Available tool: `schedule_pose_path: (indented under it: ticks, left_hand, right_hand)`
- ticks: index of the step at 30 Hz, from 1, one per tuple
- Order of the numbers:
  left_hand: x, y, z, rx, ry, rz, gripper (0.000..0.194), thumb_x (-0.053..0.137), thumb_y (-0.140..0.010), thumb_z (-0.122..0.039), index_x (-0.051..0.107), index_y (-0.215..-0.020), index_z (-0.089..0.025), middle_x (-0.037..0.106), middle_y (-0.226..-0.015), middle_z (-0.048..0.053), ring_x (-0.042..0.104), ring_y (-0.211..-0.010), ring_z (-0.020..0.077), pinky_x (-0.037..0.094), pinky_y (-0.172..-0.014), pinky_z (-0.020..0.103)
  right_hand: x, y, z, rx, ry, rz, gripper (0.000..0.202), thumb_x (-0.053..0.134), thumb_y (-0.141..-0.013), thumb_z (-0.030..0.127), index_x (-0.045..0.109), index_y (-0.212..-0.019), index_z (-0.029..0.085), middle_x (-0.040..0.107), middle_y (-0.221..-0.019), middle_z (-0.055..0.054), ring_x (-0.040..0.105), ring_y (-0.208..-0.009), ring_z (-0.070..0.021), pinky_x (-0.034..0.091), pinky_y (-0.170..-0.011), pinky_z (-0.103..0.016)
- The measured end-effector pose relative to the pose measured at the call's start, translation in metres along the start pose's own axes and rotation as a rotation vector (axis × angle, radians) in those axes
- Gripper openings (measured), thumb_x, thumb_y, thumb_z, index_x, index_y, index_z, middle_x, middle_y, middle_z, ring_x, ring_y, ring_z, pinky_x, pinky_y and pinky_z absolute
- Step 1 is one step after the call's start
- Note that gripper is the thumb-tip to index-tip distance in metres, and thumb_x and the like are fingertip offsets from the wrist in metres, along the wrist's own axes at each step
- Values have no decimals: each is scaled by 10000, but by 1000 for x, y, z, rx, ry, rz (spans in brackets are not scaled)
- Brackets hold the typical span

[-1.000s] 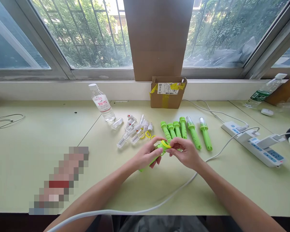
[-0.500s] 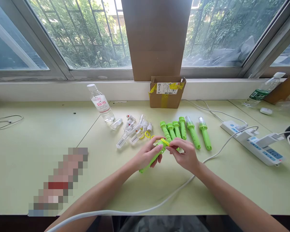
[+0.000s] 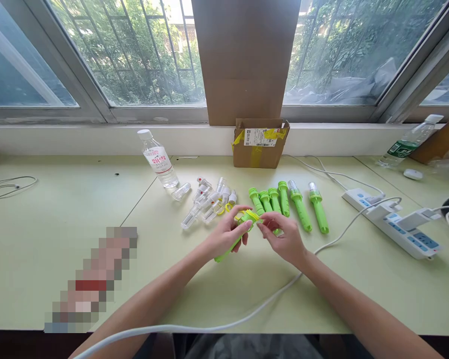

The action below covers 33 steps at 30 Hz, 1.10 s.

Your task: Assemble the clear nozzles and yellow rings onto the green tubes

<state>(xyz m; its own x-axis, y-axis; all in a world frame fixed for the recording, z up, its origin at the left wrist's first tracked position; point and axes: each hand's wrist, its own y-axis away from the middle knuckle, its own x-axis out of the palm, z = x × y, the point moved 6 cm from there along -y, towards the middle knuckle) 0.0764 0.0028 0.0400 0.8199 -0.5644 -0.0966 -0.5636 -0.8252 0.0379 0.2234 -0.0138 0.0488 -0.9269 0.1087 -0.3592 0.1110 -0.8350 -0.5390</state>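
My left hand [image 3: 227,233] is wrapped round a green plastic flashlight body [image 3: 223,255], which tilts with its threaded end up and to the right. A yellow rubber ring [image 3: 253,215] sits at that end. My right hand [image 3: 284,237] is closed in a pinch at the ring's right edge, thumb and forefinger together. Just beyond my hands, several green flashlight bodies [image 3: 283,199] lie in a row, two of them with clear caps [image 3: 292,185]. Left of these is a pile of clear plastic tubes [image 3: 194,212] with loose yellow rings [image 3: 230,207] beside it, partly hidden by my left hand.
A water bottle [image 3: 159,162] stands behind the pile. A small cardboard box [image 3: 260,154] sits by the window wall. To the right lies a power strip [image 3: 396,224]; its white cable [image 3: 247,316] crosses the table in front of me. Another bottle [image 3: 407,142] is far right.
My left hand and the flashlight body have shifted slightly left and up, a little away from my right fingertips. The pile and the row lie as before.
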Motion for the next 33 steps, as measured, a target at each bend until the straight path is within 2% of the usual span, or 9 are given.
schedule_pose_path:
  ticks: [7,14,21,29,33]
  left_hand:
    - [-1,0,2,70,-96,-94,471,495,-889,-485,399,-1277,-237,563,-624,-57,469,-391,61,371,-375,157]
    - [3,0,8,75,-117,-102,455,471,-900,-484,388,-1278,-245,530,-622,-68,430,-390,53,379,-382,162]
    - [4,2,9,39,-139,-159,475,499,-878,-506,407,-1256,-233,536,-637,-62,445,-392,56,382,-384,170]
    - [4,-2,13,-15,63,-111,456,484,-886,-519,356,-1208,-221,565,-623,-60,431,-337,59,331,-347,169]
    - [7,-1,13,-32,127,-74,457,583,-835,-492,327,-1104,-225,584,-619,-72,429,-322,57,295,-338,161]
  right_hand:
    - [0,2,-1,-12,-36,-20,113,608,-839,191,607,-950,211,602,-730,-6,597,-543,-122,519,-521,-263]
    - [7,4,-5,120,-221,54,139,603,-851,230,575,-986,223,586,-819,-5,620,-567,-121,549,-534,-280]
    - [15,8,-11,237,-340,95,177,608,-854,302,549,-997,216,569,-867,-10,642,-621,-131,574,-582,-298]
    - [13,4,-11,233,-344,52,149,587,-872,311,559,-978,211,573,-882,-17,655,-610,-132,581,-573,-296]
    - [13,5,-8,195,-329,62,135,597,-866,282,549,-967,207,559,-859,-12,657,-622,-136,578,-572,-290]
